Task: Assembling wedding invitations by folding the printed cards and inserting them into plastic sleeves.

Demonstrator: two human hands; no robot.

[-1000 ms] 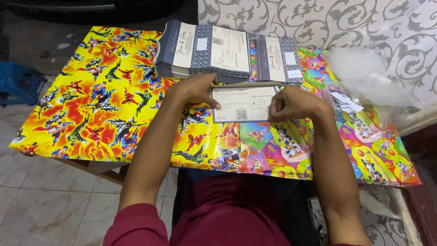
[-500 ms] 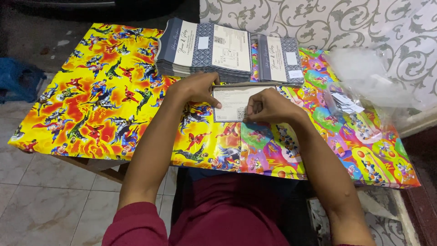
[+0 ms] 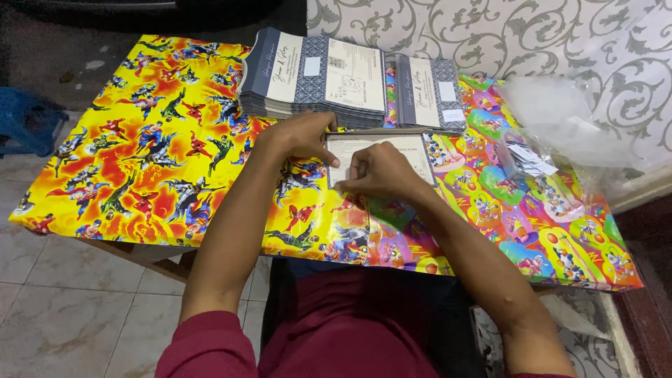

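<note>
- Pinning a pale card [image 3: 413, 148] at frame centre, my left hand [image 3: 302, 135] presses its left edge.
- My right hand [image 3: 378, 171], fingers curled, pinches its lower edge; long axis runs left-right.

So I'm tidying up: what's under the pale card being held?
Under the pale card lies the cartoon-print table cover. The right hand and left hand cover its near edge, hiding anything there.

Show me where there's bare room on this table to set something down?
The widest free patch is the table's left side, left of the card stacks and left hand. A smaller patch lies near the front right corner. Crowded: the back, the card under the right hand, the plastic bags.
</note>
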